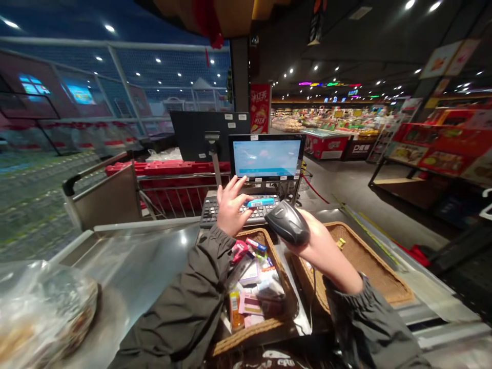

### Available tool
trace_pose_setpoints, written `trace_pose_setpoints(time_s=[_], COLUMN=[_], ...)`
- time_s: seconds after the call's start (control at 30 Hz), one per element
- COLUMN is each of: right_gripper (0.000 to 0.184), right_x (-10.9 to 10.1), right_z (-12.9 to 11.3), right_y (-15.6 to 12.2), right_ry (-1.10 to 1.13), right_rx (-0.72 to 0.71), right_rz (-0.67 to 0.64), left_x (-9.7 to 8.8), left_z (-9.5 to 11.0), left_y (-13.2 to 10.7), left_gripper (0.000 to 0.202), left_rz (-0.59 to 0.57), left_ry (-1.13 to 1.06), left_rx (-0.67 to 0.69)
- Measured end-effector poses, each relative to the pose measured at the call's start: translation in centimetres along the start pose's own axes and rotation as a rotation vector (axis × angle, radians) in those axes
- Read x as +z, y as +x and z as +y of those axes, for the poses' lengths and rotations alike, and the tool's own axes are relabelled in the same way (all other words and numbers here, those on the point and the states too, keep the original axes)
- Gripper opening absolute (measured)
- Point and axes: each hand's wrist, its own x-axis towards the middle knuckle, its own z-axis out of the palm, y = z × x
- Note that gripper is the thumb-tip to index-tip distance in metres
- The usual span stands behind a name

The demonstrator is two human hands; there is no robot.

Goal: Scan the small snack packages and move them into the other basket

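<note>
My left hand [231, 207] is above the keyboard [211, 210], pinching a slim blue packet [260, 203] with a white barcode label between thumb and fingers; the other fingers stretch toward the monitor. In my right hand [317, 243] is a black barcode scanner [288, 221], its head pointing up and left, close to the packet. Its cord [314, 294] hangs down between two baskets. Below my left wrist, a wicker basket [280, 256] holds many small packaged goods [251, 274]. A second wicker basket [369, 266] lies under my right forearm, with a small yellow item [341, 243] in it.
A lit monitor [268, 158] stands behind the keyboard, with a second dark screen [200, 136] seen from its back. A clear plastic bag [49, 302] lies on the metal counter [154, 266] at left. Red-handled shopping carts [169, 179] stand beyond.
</note>
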Motion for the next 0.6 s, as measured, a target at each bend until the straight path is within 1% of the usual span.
trace_pose_setpoints(time_s=[0.1,0.27,0.37,0.47,0.6], right_gripper=[0.038,0.047,0.047,0.046,0.045], right_x=[1.1,3.0,4.0,4.6,4.8], right_z=[-0.5,-0.4,0.0,0.0,-0.3], right_y=[0.5,0.9,0.9,1.0,1.1], right_ry=[0.043,0.142,0.174,0.184,0.192], right_rx=[0.020,0.118,0.150,0.168,0.204], right_rz=[-0.034,-0.071,-0.095,-0.117,-0.130], left_x=[0.2,0.7,1.1,1.5,1.6], left_z=[-1.2,-3.0,-4.0,-4.7,-5.2], left_y=[-0.5,-1.2,-1.6,-2.0,-2.3], left_gripper=[0.011,0.009,0.011,0.011,0.011], left_rz=[-0.003,-0.005,-0.009,-0.008,0.005], left_ry=[0.014,0.025,0.027,0.019,0.013], left_rx=[-0.016,-0.051,-0.063,-0.078,-0.074])
